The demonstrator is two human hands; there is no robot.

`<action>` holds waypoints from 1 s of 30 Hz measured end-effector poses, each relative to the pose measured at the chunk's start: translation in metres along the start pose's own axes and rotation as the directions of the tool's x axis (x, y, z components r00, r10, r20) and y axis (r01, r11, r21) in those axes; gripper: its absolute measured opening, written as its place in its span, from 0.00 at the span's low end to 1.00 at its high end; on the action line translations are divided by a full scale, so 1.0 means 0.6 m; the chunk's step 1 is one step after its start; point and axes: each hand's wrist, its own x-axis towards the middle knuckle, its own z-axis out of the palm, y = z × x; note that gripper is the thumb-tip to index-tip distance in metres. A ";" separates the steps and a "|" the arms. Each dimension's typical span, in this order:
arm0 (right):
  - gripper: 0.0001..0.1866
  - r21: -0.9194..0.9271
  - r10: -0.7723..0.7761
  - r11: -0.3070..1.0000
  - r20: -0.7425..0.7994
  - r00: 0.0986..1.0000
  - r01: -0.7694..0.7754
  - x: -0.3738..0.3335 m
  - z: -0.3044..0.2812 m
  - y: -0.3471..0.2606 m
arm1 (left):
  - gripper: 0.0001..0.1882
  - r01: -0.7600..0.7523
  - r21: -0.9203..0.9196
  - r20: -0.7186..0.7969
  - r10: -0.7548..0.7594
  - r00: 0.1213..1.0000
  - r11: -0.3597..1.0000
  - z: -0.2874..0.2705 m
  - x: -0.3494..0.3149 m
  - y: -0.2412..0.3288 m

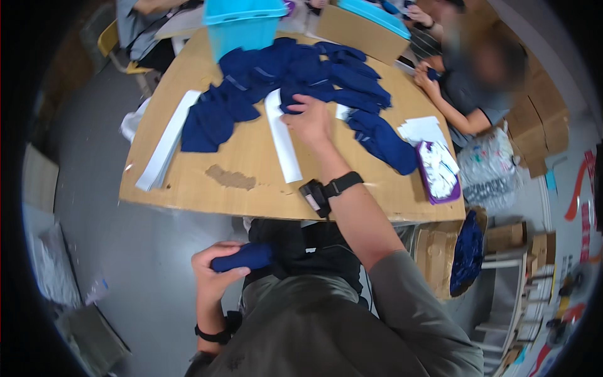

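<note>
I am looking down on a wooden desk [320,198], where a pile of navy cloth [282,66] is spreading across the middle; I am placing everything else by that pile. The person's left hand [213,267] is holding a navy bundle [245,257], fingers and thumb curling around it, on the near side of the pile and well apart from it. The right hand [308,116] is hovering or resting at the pile's near edge, fingers bent and slightly parted, over a cloth fold and the end of a long white strip [286,151]; I cannot tell whether it is gripping either.

To the right of the pile, a purple tray [447,200] is holding a heap of small white slips [440,169], with white sheets [422,129] lying just beside it. Behind the pile, a turquoise bin [242,28] is standing, its contents hidden from me, and farther right a cardboard box [358,34] is sitting below a turquoise rim. Beyond the pile's right end, lower than the desk, an open carton [433,251] is holding shiny dark-blue material [468,251].

Pale tags are showing on the cloth, and faint marks on the slips; both are too small for me to read.
</note>
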 end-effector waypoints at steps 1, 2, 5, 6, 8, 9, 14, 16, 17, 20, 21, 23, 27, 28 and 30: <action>0.37 0.046 -0.002 0.999 0.016 1.000 0.002 -0.002 0.003 0.009 | 0.22 -0.002 -0.004 0.031 0.002 1.000 1.000 0.002 -0.002 0.001; 0.35 0.014 -0.004 1.000 0.019 1.000 0.004 -0.011 0.006 0.000 | 0.22 0.022 -0.070 -0.058 -0.026 0.998 0.997 0.004 -0.007 0.008; 0.31 0.001 -0.080 0.997 -0.048 0.996 0.080 -0.025 0.019 -0.004 | 0.21 -0.016 -0.148 -0.188 -0.013 0.982 0.989 0.003 -0.008 0.003; 0.31 0.000 -0.078 0.997 -0.068 0.995 0.078 -0.027 0.022 -0.001 | 0.21 0.003 -0.147 -0.248 -0.040 0.968 0.989 0.002 -0.004 0.003; 0.28 -0.193 -0.129 0.976 -0.132 0.983 0.102 -0.036 0.025 -0.015 | 0.21 0.019 -0.145 -0.307 -0.063 0.950 0.989 0.003 0.004 0.003; 0.28 -0.191 -0.128 0.976 -0.138 0.982 0.100 -0.042 0.027 -0.020 | 0.22 -0.021 -0.117 -0.218 -0.005 0.976 0.993 0.002 0.007 0.004; 0.24 -0.369 -0.231 0.908 -0.050 0.972 0.197 -0.057 0.029 -0.044 | 0.22 -0.011 0.012 -0.013 0.011 1.000 1.000 0.009 0.005 0.011; 0.24 -0.324 -0.232 0.923 -0.047 0.972 0.205 -0.061 0.028 -0.041 | 0.22 -0.002 0.071 0.019 0.000 1.000 0.997 0.015 0.004 0.000; 0.23 -0.292 -0.215 0.939 -0.089 0.972 0.181 -0.063 0.025 -0.040 | 0.22 0.002 0.078 0.015 -0.003 1.000 0.997 0.018 0.005 -0.002; 0.20 -0.235 -0.211 0.957 -0.170 0.963 0.168 -0.062 0.023 -0.033 | 0.22 -0.020 0.098 0.060 0.014 0.998 0.995 0.027 0.012 -0.001; 0.19 -0.218 -0.230 0.959 -0.214 0.949 0.183 -0.062 0.023 -0.030 | 0.22 -0.024 0.085 0.057 0.019 0.998 0.996 0.028 0.013 0.001; 0.18 -0.160 -0.186 0.974 -0.147 0.971 0.163 -0.083 0.025 -0.044 | 0.22 -0.032 0.077 0.024 0.030 0.999 0.997 0.025 0.012 0.007; 0.24 -0.275 -0.330 0.903 0.045 0.943 0.329 -0.157 0.019 -0.048 | 0.21 0.047 0.068 -0.007 -0.047 0.999 0.997 0.020 0.022 0.010; 0.25 -0.340 -0.418 0.847 0.048 0.907 0.409 -0.175 0.020 -0.045 | 0.20 0.038 0.123 0.016 -0.041 0.999 0.992 0.017 0.025 0.008; 0.23 -0.379 -0.513 0.783 0.057 0.856 0.494 -0.192 0.019 -0.038 | 0.20 0.066 0.122 0.001 -0.067 0.998 0.990 0.026 0.031 0.010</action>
